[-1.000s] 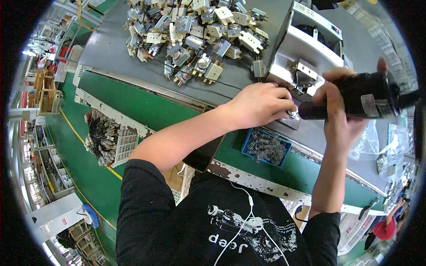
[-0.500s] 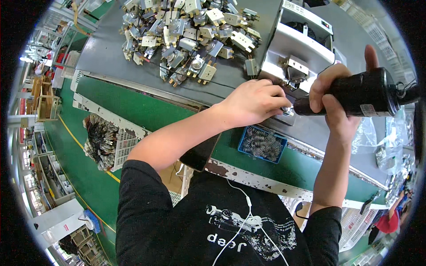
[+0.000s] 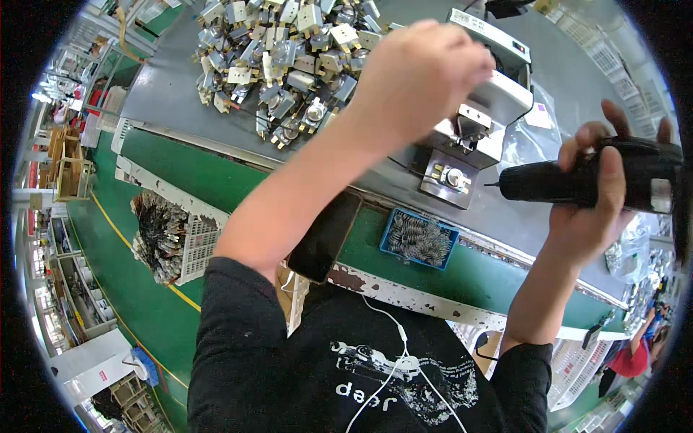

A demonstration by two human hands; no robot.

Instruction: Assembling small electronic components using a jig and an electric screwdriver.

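Power screwdriver [image 3: 538, 184] grasped by right hand [image 3: 588, 220], apart from disc-faced component [image 3: 453, 177]: apparently between fastenings.
Left hand [image 3: 426, 72] blurred, grasp unclear; further driving would require aligning bit [image 3: 491, 184].

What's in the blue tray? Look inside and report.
The blue tray holds a heap of coiled metal springs. The upper ones show; those beneath, and most of the tray's bottom, are covered by the heap.
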